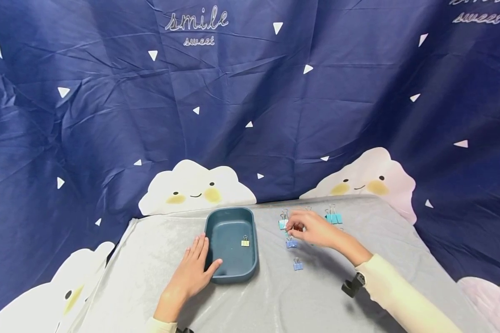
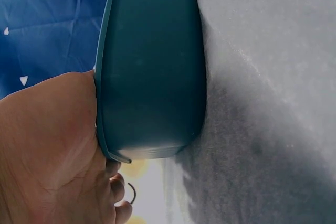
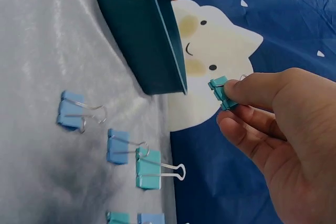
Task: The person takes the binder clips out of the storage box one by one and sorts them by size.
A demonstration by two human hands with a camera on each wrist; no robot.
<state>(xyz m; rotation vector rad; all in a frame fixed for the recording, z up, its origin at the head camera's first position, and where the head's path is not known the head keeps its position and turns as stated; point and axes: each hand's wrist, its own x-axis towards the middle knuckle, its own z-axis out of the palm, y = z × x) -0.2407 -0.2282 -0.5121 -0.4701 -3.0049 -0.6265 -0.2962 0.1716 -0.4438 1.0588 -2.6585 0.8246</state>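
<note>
My left hand [image 1: 190,272] rests on the left rim of a dark teal tray [image 1: 225,266], fingers extended along it and thumb reaching over the near corner. Inside the tray stands a small yellow binder clip [image 1: 245,243]. To the right of the tray, my right hand [image 1: 318,231] is raised among the clips and pinches a small teal binder clip [image 3: 219,92] between thumb and fingers. Close below that hand in the head view is a blue binder clip [image 1: 291,243], with another blue clip [image 1: 297,265] nearer me. A teal clip [image 1: 283,225] lies just left of the fingertips.
Behind the right hand stands a larger teal binder clip [image 1: 334,218]; more clips are partly hidden by the hand and forearm. A grey cloth [image 1: 271,300] covers the table. A dark blue curtain [image 1: 233,92] with printed clouds hangs behind it.
</note>
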